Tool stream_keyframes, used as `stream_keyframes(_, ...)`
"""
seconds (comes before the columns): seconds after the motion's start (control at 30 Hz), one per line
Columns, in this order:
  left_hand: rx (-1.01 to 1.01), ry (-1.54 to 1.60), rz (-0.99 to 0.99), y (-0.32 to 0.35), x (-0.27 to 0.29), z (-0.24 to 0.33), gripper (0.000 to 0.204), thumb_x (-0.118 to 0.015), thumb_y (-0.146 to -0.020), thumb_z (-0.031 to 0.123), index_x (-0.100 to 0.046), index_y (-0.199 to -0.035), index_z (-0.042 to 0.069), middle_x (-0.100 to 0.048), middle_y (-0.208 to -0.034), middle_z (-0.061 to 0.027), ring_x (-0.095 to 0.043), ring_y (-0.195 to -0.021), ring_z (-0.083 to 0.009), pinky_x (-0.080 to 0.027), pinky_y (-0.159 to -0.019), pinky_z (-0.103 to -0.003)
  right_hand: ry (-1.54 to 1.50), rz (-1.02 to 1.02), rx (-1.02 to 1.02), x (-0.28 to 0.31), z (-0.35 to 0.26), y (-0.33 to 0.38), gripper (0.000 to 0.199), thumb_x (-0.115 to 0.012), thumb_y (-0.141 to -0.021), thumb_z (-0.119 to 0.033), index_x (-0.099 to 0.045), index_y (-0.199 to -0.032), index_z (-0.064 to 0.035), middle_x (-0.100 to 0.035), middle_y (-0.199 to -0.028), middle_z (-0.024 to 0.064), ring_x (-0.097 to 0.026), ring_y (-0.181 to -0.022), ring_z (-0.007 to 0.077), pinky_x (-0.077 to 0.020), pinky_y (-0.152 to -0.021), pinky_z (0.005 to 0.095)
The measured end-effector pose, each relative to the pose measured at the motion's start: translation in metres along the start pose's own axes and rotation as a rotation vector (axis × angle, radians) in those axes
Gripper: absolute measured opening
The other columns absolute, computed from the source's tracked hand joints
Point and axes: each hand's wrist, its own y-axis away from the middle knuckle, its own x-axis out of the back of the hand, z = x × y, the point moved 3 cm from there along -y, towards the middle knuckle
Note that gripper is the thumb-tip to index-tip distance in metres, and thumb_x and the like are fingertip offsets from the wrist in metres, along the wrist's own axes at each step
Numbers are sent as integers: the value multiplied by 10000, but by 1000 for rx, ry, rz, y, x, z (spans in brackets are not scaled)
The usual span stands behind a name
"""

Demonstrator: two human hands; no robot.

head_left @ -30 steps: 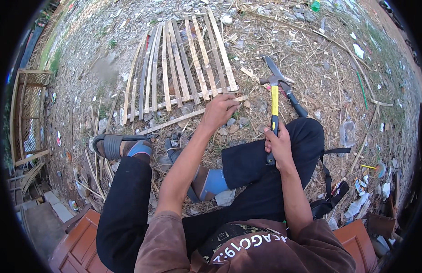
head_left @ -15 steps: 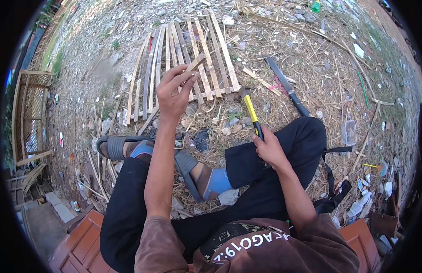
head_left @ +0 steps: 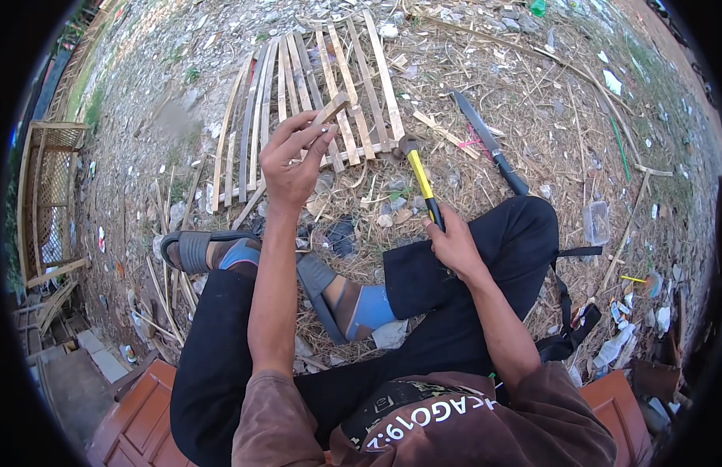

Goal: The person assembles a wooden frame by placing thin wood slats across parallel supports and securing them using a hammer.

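Note:
My left hand point(head_left: 292, 159) is raised with its fingers closed on a short wooden stick point(head_left: 332, 107). A tiny light spot, perhaps a nail end, shows by the thumb tip; it is too small to tell. My right hand point(head_left: 456, 243) grips a hammer point(head_left: 420, 177) by its black and yellow handle, resting near my right knee with the head pointing away from me. Beyond both hands, a frame of wooden slats point(head_left: 295, 89) nailed side by side lies on the ground. Right of the hammer lies a large knife point(head_left: 485, 138) with a black handle.
Loose wood strips point(head_left: 446, 136) and pink string lie near the knife. A clear plastic tub point(head_left: 597, 223) sits at the right. Litter and dry straw cover the ground. A lattice panel point(head_left: 54, 194) stands at far left. My sandalled feet point(head_left: 322, 284) are between me and the slats.
The hammer and my right hand have shifted slightly left and up. The left hand keeps the stick almost in place, and the whole view has moved a little.

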Motion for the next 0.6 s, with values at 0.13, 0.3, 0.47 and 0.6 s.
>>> stream_keyframes(0.13, -5, 15, -21, 0, 0, 1, 152, -812, -865, 53, -783, -995, -20, -731, -1062, -139, -705, -902, -191, -562, -768, -300, -8, -7, 1, 0, -5, 2, 196, -629, -998, -175, -561, -1102, -24, -534, -701, 16, -535, -558, 95, -430, -494, 291)
stream_keyframes(0.3, -10, -5, -7, -1, 5, 3, 154, -814, -861, 50, -785, -997, -15, -732, -1069, -140, -705, -909, -195, -562, -776, -305, -48, -25, -29, 4, -6, 5, 202, -635, -996, -179, -562, -1091, -17, -539, -696, 18, -535, -553, 97, -420, -489, 292)
stream_keyframes(0.47, 4, -3, -2, 0, 4, 2, 155, -816, -856, 49, -785, -995, -12, -733, -1077, -138, -708, -921, -201, -565, -774, -305, -13, 58, 41, 4, -4, 1, 204, -624, -1003, -172, -563, -1118, -15, -517, -688, 9, -522, -550, 94, -418, -491, 294)
stream_keyframes(0.6, -28, -1, -15, 3, 0, 0, 159, -823, -835, 35, -786, -986, 6, -732, -1066, -135, -707, -894, -198, -567, -731, -296, -64, 73, -52, 12, -32, -12, 241, -613, -973, -150, -584, -1154, 7, -629, -839, 172, -628, -757, 277, -467, -704, 421)
